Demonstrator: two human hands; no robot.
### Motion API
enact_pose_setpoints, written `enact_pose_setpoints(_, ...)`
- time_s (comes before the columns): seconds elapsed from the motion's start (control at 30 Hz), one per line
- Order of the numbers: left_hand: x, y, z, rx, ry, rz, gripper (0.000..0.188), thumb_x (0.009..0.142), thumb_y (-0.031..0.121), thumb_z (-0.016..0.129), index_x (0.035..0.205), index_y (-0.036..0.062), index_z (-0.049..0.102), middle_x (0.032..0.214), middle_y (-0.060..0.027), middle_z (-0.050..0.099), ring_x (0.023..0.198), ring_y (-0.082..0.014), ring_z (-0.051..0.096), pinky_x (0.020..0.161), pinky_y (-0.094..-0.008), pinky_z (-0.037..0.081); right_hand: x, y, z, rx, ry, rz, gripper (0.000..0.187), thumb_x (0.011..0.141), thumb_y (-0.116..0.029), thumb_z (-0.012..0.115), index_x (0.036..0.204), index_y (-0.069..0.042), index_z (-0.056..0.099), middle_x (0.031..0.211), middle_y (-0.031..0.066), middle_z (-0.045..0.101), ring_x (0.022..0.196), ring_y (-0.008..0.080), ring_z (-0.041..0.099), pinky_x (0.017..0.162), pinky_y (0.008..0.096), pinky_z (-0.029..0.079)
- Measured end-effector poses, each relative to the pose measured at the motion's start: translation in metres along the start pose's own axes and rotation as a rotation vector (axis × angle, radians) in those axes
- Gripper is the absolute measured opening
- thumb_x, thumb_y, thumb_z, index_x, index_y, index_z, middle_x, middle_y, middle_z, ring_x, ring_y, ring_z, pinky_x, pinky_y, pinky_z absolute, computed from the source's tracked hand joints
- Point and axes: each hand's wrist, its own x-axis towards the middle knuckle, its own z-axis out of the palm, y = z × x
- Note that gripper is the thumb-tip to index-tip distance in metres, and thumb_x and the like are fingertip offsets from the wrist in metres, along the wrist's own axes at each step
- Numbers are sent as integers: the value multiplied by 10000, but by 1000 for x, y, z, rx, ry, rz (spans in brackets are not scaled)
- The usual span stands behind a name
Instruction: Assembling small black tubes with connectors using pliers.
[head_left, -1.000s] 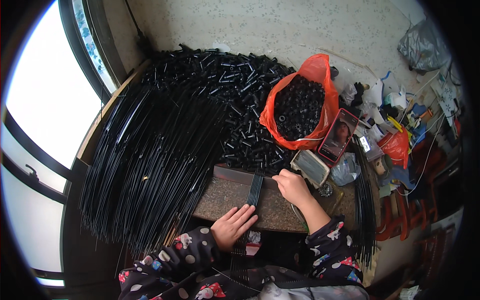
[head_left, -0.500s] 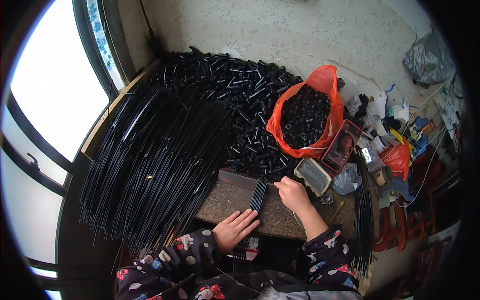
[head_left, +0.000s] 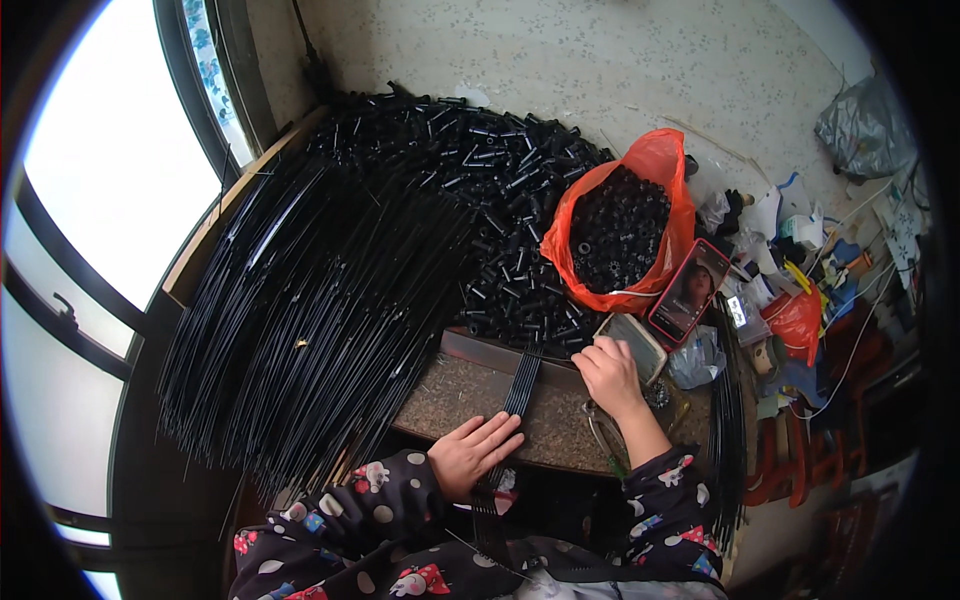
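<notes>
Lower centre of the frame: patterned dark sleeves (head_left: 390, 510) enter from the bottom edge; the left hand (head_left: 475, 452) lies flat, fingers (head_left: 500, 432) extended and released, palm down on the near end of a small bundle of thin black rods (head_left: 521, 385); the bundle runs up the frame across a worn brown board (head_left: 450, 395) on the tabletop.

Right of centre: the right hand (head_left: 610, 375) rests at the board's far edge, fingers curled downward; whether they grasp anything cannot be told; a small rectangular tin (head_left: 630, 340) sits just beside its knuckles; a clear plastic bag (head_left: 697, 358) lies near, to the right.

Left half of the frame: a large fan of long black rods (head_left: 300, 310) spreads from the centre toward the window (head_left: 110, 190) at upper left.

Upper centre: a heap of short black tubes (head_left: 480, 190) covers the tabletop against the speckled wall (head_left: 560, 60); an orange plastic bag (head_left: 655, 170) filled with small black rings stands just right of the heap; a phone in a red case (head_left: 688, 292) leans beside the bag, screen lit.

Far right: mixed clutter of packets and wires; a grey bag (head_left: 865, 125) at upper right.
</notes>
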Motion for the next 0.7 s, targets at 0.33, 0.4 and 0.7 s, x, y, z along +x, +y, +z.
enact_pose_setpoints(0.33,-1,0,0,-43,-7,-16,832,684,409,574,1360,36,265,1419,-165,252,1304,-296,269,1038,-419,231,-1,-14,1,307,-127,216,216,718,-8,573,911,-77,639,770,66,523,676,252,576,565,349,471)
enact_pose_setpoints(0.4,-3,-1,0,-50,-9,-33,832,680,392,579,1362,36,261,1421,-164,246,1307,-296,263,1042,-419,227,-1,-19,-1,363,-209,207,205,731,-10,558,910,-73,637,778,68,529,671,260,577,570,355,471)
enact_pose_setpoints(0.7,5,5,-7,67,-126,2,848,695,405,605,1360,23,244,1425,-171,223,1317,-294,236,1046,-414,224,15,-30,22,311,-67,335,144,777,-39,572,896,-73,645,776,69,560,672,271,589,585,353,477)
